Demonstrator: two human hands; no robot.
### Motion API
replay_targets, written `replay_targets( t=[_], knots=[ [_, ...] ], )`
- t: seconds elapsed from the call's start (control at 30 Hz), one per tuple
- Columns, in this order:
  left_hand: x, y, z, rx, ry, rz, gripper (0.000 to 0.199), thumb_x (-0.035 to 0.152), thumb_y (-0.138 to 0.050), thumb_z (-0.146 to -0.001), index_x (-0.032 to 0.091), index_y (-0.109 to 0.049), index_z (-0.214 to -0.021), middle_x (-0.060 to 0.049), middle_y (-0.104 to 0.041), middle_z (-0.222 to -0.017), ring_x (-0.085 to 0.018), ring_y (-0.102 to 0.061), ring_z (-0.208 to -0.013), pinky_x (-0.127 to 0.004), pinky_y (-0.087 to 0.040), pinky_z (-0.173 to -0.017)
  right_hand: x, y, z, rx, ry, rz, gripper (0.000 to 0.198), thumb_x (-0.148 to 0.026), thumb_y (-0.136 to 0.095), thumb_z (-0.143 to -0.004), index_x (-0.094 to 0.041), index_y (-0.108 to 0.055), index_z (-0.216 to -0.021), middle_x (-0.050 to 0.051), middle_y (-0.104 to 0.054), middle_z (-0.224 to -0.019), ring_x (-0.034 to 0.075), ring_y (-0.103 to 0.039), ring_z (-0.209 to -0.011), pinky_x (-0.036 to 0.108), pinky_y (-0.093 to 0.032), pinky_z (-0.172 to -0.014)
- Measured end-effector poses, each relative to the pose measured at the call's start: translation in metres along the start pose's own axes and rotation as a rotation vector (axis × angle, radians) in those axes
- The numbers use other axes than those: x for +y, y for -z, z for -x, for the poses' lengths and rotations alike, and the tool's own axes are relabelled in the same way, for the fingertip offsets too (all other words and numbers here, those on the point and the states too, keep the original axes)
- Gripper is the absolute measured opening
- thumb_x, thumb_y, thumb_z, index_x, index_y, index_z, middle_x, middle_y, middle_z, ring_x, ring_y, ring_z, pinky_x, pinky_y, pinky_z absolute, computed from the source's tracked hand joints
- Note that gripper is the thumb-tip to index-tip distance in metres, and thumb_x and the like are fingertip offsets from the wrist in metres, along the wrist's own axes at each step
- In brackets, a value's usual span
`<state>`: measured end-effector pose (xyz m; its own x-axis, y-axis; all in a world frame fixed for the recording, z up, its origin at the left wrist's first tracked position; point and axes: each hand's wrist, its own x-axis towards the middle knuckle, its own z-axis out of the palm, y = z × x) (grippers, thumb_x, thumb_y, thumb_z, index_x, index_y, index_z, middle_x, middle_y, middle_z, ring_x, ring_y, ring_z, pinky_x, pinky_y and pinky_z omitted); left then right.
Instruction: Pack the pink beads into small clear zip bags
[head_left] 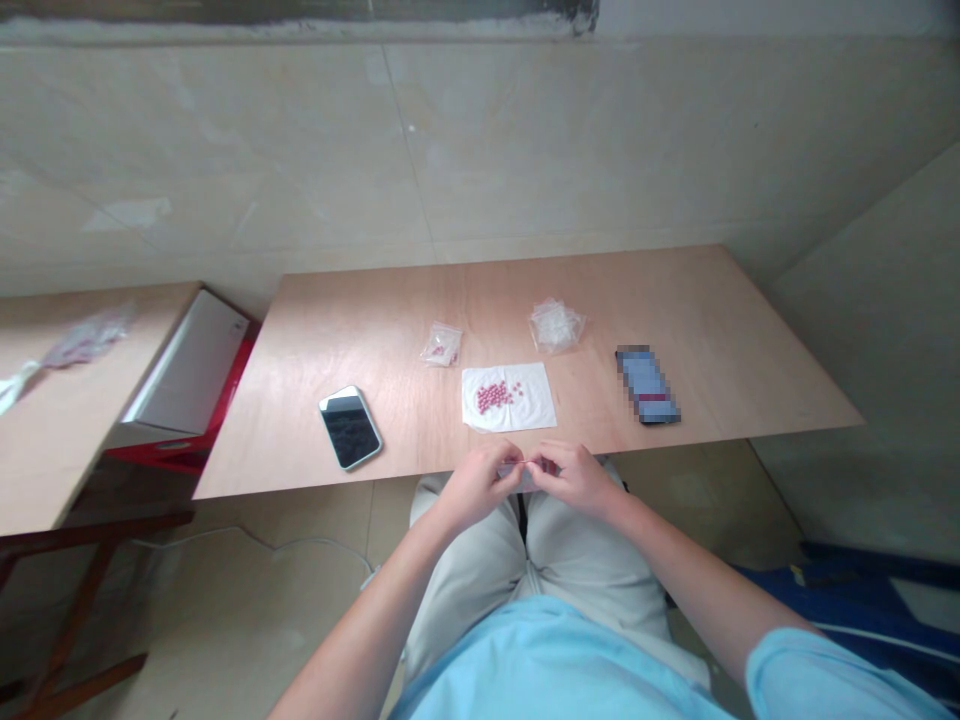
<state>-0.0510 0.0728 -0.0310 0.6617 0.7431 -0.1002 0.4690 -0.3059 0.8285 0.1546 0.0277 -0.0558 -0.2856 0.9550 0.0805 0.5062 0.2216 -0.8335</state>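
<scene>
My left hand (486,482) and my right hand (571,477) meet at the table's near edge, fingers pinched together. Between them is a small clear plastic bag (527,481) with a reddish line along its top, gripped from both sides. Whether anything lies inside the bag is too small to tell. Just beyond my hands a white tissue (529,408) lies flat on the table, and a cluster of small pinkish-red beads (493,397) rests on it, with a few strays to the right.
On the wooden table (405,300) lie a small bag with reddish bits (442,345), a pile of clear plastic bags (556,326), a white-edged phone (350,428) at left and a blurred-out phone (648,386) at right. A second table (52,440) stands further left.
</scene>
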Motion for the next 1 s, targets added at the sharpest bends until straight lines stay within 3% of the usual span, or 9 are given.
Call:
replay_targets(
  t=[0.33,0.53,0.77,1.0],
  knots=[
    [-0.005,0.000,0.001,0.008,-0.031,-0.091,0.015,0.027,-0.051,-0.096,0.019,-0.063,-0.095,-0.005,-0.071,-0.092,-0.019,-0.066,-0.086,-0.028,-0.047,-0.076,0.002,0.000,0.000,-0.029,0.016,0.043,0.017,-0.023,-0.055,-0.097,-0.021,-0.070,-0.089,0.003,-0.068,-0.081,0.016,-0.060,-0.071,0.027,-0.044,-0.066],
    [-0.009,0.009,0.001,0.033,0.032,-0.145,0.015,0.030,-0.054,-0.094,0.020,-0.065,-0.094,-0.006,-0.073,-0.092,-0.021,-0.068,-0.086,-0.028,-0.050,-0.073,0.003,0.006,0.000,-0.003,0.048,0.137,0.016,-0.027,-0.055,-0.099,-0.021,-0.069,-0.091,0.004,-0.068,-0.083,0.017,-0.060,-0.073,0.027,-0.045,-0.067],
    [-0.012,0.001,0.004,-0.045,-0.047,-0.211,0.015,0.029,-0.058,-0.093,0.021,-0.066,-0.103,-0.006,-0.073,-0.098,-0.022,-0.069,-0.091,-0.029,-0.049,-0.078,0.001,-0.001,0.003,-0.099,0.145,0.389,0.009,-0.018,-0.058,-0.093,-0.022,-0.066,-0.092,0.004,-0.068,-0.086,0.019,-0.062,-0.079,0.028,-0.043,-0.068],
    [-0.011,-0.003,0.003,-0.078,-0.111,-0.228,0.010,0.024,-0.057,-0.094,0.019,-0.065,-0.095,-0.006,-0.068,-0.093,-0.019,-0.066,-0.084,-0.026,-0.046,-0.075,0.001,-0.005,0.004,-0.087,0.151,0.398,0.008,-0.017,-0.059,-0.091,-0.022,-0.065,-0.090,0.004,-0.067,-0.084,0.020,-0.062,-0.079,0.029,-0.042,-0.068]
  ],
)
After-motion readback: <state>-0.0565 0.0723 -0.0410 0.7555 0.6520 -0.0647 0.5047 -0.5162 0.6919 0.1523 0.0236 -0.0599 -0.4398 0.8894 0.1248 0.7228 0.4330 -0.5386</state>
